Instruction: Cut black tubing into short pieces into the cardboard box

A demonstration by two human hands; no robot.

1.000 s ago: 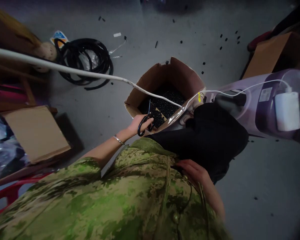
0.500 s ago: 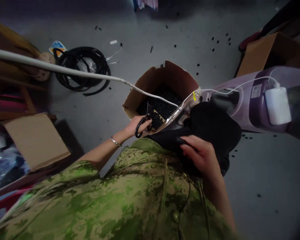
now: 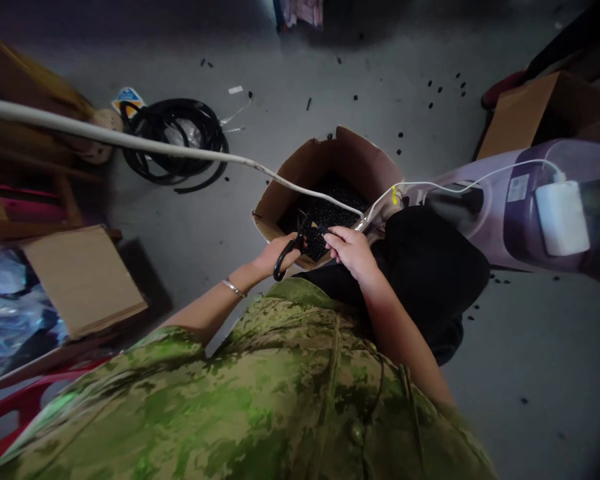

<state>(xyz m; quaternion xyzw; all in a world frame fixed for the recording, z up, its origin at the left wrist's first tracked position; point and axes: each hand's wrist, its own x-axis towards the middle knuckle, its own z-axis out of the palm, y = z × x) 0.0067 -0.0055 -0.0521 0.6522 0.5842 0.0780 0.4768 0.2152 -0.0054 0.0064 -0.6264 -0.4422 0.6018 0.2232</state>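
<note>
In the head view, the left hand, just left of centre toward eight o'clock, is curled round black-handled scissors, fingers through the grips. At three o'clock, the right hand pinches a small black piece near the blades. Both are above the near edge of an open cardboard box toward one o'clock, holding black pieces; a black tubing coil lies at ten o'clock.

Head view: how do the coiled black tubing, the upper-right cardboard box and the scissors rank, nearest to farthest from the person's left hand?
1. Scissors: held in the left hand.
2. Coiled black tubing: toward the picture's upper left.
3. Upper-right cardboard box: near the picture's right edge.
</note>
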